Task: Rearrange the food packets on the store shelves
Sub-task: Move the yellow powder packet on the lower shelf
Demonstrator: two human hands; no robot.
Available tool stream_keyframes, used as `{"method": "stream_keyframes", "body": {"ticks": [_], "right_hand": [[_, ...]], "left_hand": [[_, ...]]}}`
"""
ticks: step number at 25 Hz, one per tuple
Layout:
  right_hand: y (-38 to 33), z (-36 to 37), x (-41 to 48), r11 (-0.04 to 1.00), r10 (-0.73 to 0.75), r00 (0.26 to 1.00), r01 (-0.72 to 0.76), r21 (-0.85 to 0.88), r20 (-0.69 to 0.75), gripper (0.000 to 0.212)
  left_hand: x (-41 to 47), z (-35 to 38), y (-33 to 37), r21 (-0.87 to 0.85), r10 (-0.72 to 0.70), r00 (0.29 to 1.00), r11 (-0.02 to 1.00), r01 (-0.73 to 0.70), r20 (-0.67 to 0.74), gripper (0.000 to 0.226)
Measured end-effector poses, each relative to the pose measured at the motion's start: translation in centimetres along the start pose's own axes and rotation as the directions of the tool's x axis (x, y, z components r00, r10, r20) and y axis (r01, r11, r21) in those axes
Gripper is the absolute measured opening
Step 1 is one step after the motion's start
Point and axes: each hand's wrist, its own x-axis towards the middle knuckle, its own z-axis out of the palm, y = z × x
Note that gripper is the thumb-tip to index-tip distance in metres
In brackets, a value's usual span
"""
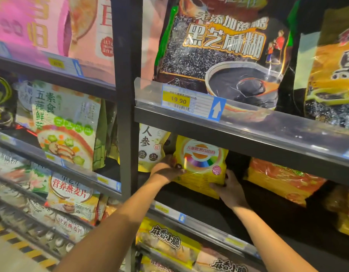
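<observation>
1. Hands grip one yellow packet (201,163) from both sides on the middle shelf (248,197) of the right-hand bay.
2. The left hand (166,169) closes on the packet's left edge, thumb across the front and fingers curled behind it.
3. The right hand (229,188) holds the lower right corner, fingers wrapped under and behind the packet, thumb up along its side.
4. The packet stands upright, tilted slightly, with a rainbow-coloured ring printed on its front; its top sits just under the shelf rail above.
5. A white-and-yellow packet (152,146) stands just to its left, touching the left hand, next to the dark upright post (127,95).
6. An orange packet (281,177) leans on the same shelf to the right, apart from the held one, with a dark gap between them.
7. On the shelf above, a large black sesame bag (222,50) stands behind a price tag (189,103) reading 19.90 with a blue arrow.
8. Below, yellow snack packs (167,242) lie in a row on the next shelf down.
9. The left bay holds pale green packets (65,124) and oat packets (71,195).
</observation>
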Motion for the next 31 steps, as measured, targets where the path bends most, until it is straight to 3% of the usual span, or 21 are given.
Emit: {"method": "stream_keyframes", "body": {"ticks": [4, 9, 14, 18, 22, 26, 29, 31], "right_hand": [[-0.4, 0.0, 0.9, 0.998, -0.008, 0.999, 0.011, 0.059, -0.042, 0.062], [-1.2, 1.0, 2.3, 1.0, 0.02, 1.0, -0.02, 0.004, 0.012, 0.068], [-1.3, 1.9, 2.7, 0.999, 0.034, 0.999, -0.035, -0.024, -0.011, 0.077], [-1.6, 1.9, 2.6, 0.999, 0.042, 0.999, -0.042, -0.019, 0.001, 0.077], [-1.2, 1.0, 2.4, 0.996, 0.047, 0.999, -0.046, -0.077, 0.016, 0.081], [-1.1, -0.2, 0.3, 0.97, 0.059, 0.998, -0.06, -0.234, -0.009, 0.102], [-1.6, -0.4, -1.6, 0.955, 0.098, 0.995, -0.1, -0.278, -0.023, 0.097], [-2.3, -0.5, -3.4, 0.947, 0.095, 0.995, -0.097, -0.306, -0.022, 0.092]], "left_hand": [[0.7, 0.8, 0.2, -0.066, 0.091, 0.991, 0.993, -0.098, -0.099, 0.07], [2.2, 1.4, 0.6, -0.056, 0.091, 0.988, 0.994, -0.098, -0.126, 0.058], [2.4, 2.3, 0.1, 0.027, 0.122, 0.988, 0.992, -0.12, -0.09, 0.104], [2.4, 2.4, -0.2, 0.065, 0.123, 0.986, 0.991, -0.117, -0.11, 0.112], [1.4, 2.2, -0.3, 0.155, 0.147, 0.984, 0.979, -0.131, -0.096, 0.104], [-0.8, 2.0, -0.2, 0.284, 0.18, 0.98, 0.947, -0.151, -0.08, 0.094], [-3.6, 2.0, 0.1, 0.406, 0.162, 0.986, 0.903, -0.136, -0.031, 0.085], [-6.0, 2.0, 0.3, 0.477, 0.236, 0.971, 0.857, -0.196, -0.025, 0.073]]}}
